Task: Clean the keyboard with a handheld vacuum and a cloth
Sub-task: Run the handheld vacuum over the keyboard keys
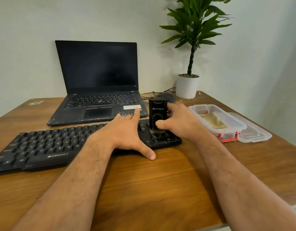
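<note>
A black keyboard [44, 147] lies across the wooden table [160, 189] in front of me. My right hand [179, 122] grips a small black handheld vacuum [157, 114], held upright with its nozzle down on the keys at the keyboard's right end. My left hand [125, 134] rests flat on the keyboard's right half, fingers spread and straight, thumb reaching onto the table. A beige cloth [213, 120] lies inside a clear plastic box [227, 129] to the right of the keyboard.
An open black laptop [97, 80] stands behind the keyboard. The box's clear lid [255, 132] lies to the right of the box. A potted plant [187, 85], a dark mouse [169, 97] and cables sit at the back right near the wall.
</note>
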